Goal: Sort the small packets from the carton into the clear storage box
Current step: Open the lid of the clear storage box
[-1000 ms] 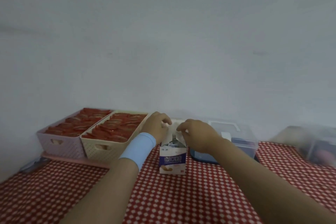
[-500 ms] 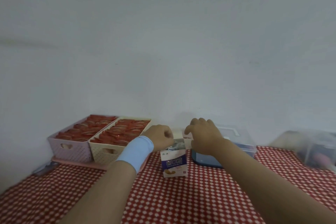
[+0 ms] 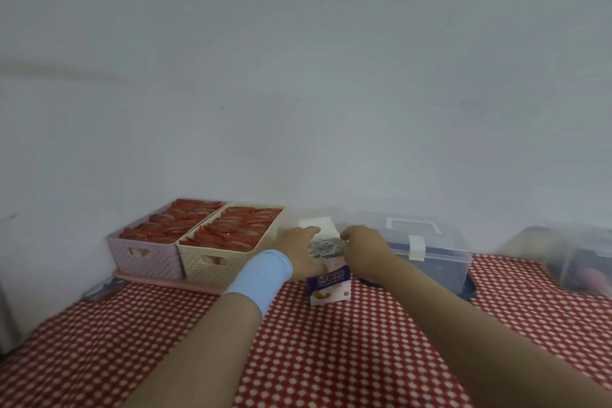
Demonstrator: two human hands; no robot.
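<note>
Likely a home: checked tablecloth (image 3: 331, 358), plastic baskets (image 3: 212, 262), plain wall (image 3: 298, 76).

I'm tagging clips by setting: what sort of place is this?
Probably a home or small storeroom sorting table: a red-and-white checked tablecloth against a bare white wall, a cream perforated plastic basket packed with red sachets, and a lidded clear plastic storage box.

Carton (image 3: 329, 285) on the table (image 3: 364, 358), baskets (image 3: 212, 262) to its left, storage box (image 3: 437, 258) right.
</note>
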